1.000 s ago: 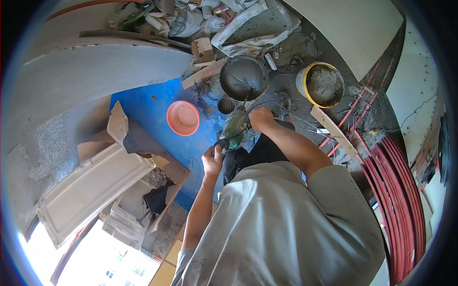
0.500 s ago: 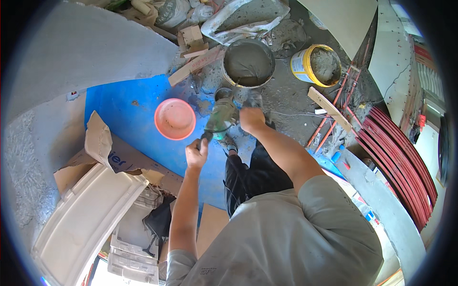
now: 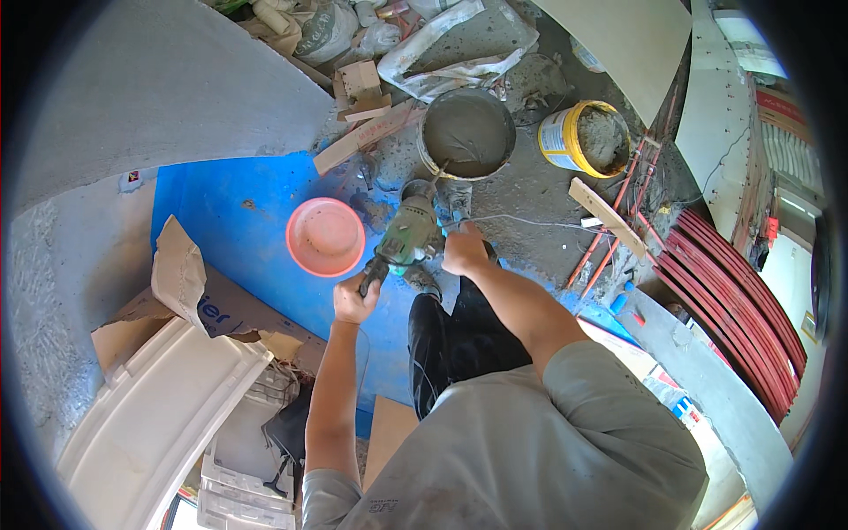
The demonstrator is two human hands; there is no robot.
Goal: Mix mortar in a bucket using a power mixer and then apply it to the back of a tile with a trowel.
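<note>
Both my hands hold a dusty green electric mixing drill [image 3: 412,231] tilted over the floor. My left hand [image 3: 355,300] is wrapped round its dark rear handle. On the other side, my right hand [image 3: 465,250] is closed by the tool's body, on what looks like its side handle, which the fingers mostly cover. A thin shaft runs from the drill's nose to a round bucket [image 3: 427,157] of wet grey mortar [image 3: 466,132]. The shaft's lower end is hidden in the mortar.
A pink basin [image 3: 309,265] sits on blue floor sheeting [image 3: 225,208] at left. A yellow bucket [image 3: 549,140] of grey material stands right of the mortar. Wood strips [image 3: 609,215], red rods [image 3: 603,265], a thin cable [image 3: 521,217], an open white sack [image 3: 402,62] and torn cardboard [image 3: 179,265] lie around.
The drill's body and my left hand have shifted slightly left and lower in the picture. My right hand has also dropped a little. The shaft shows more clearly at the bucket's near rim.
</note>
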